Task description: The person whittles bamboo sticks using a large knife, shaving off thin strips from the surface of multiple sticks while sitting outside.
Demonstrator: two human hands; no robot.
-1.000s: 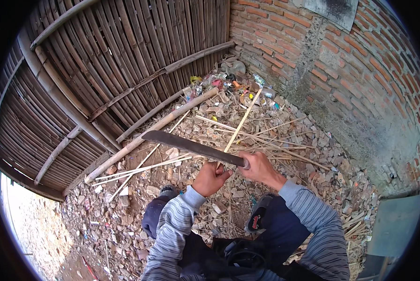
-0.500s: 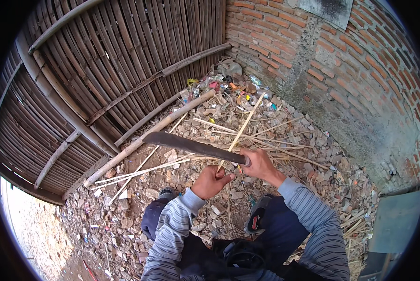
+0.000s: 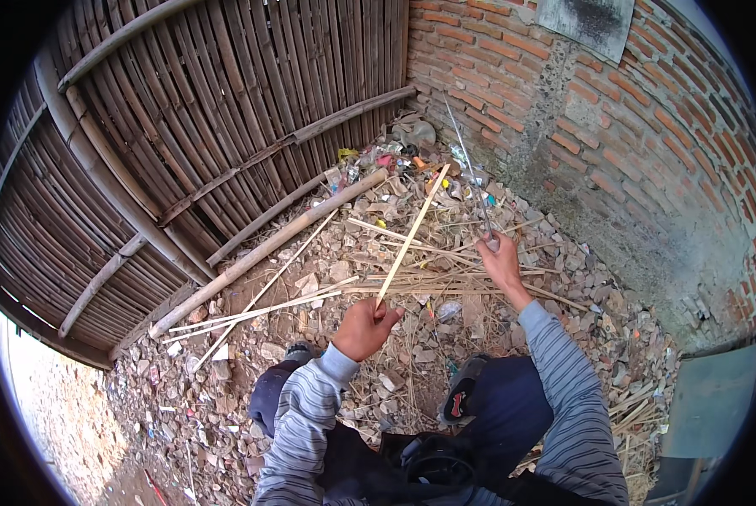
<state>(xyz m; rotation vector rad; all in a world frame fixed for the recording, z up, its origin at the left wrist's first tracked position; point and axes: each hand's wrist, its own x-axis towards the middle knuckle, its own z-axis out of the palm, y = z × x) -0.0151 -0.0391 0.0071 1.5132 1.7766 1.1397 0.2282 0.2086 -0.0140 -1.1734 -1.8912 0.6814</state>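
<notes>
Closed around the lower end of a pale split bamboo strip (image 3: 413,234) is my left hand (image 3: 364,330); the strip slants up and away to the right. My right hand (image 3: 501,263) grips a machete (image 3: 471,169), its handle mostly hidden by the fingers. The blade points up and away toward the brick wall and appears thin, nearly edge-on. Blade and strip are apart, with the machete to the right. Beyond and below my hands, several more bamboo strips (image 3: 302,301) lie crossed on the rubble.
A slatted bamboo wall (image 3: 251,84) stands at the left, with a thick bamboo pole (image 3: 268,251) on the ground along it. A brick wall (image 3: 602,135) rises at the right. Stony rubble (image 3: 226,405) surrounds my feet, and coloured litter (image 3: 386,160) fills the far corner.
My right hand has swung the machete away from the strip, up and right; its blade lay across the strip before. My left hand and the strip have shifted slightly left.
</notes>
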